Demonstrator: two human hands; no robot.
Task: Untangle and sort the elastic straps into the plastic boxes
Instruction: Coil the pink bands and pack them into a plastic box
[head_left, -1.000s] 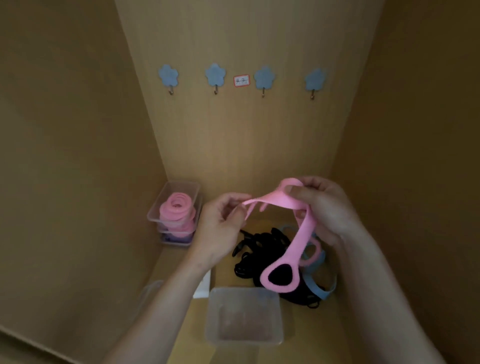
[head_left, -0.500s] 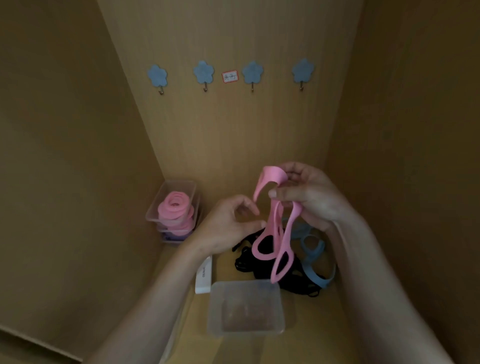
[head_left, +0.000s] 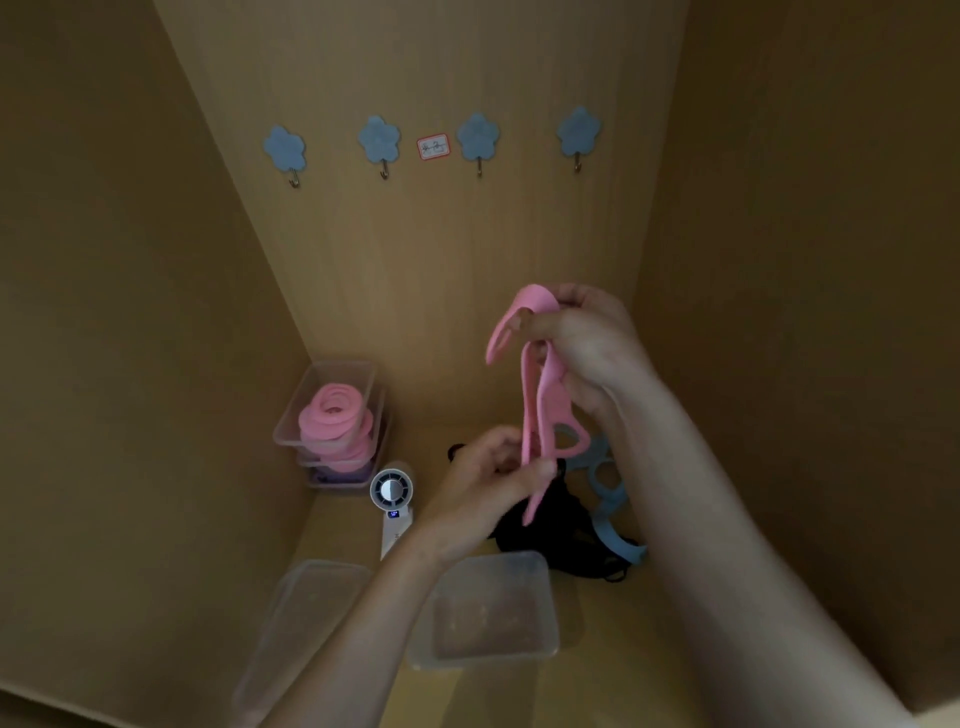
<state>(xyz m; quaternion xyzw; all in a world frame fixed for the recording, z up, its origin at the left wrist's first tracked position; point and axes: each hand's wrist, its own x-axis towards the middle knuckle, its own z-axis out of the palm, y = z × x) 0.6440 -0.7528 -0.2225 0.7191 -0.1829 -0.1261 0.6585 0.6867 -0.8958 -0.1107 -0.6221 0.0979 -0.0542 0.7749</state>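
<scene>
1. Head view: the right hand pinches the top of the hanging pink strap.
2. The left hand seems to pinch its bottom; it's dim.
3. Soft, light, bendy: hold both ends.

One label noted: white with a red border, fixed to the back wall between the two middle flower hooks. It carries dark handwritten marks, too small to read. The handheld fan has a lit blue display on its handle; digits illegible.
</scene>
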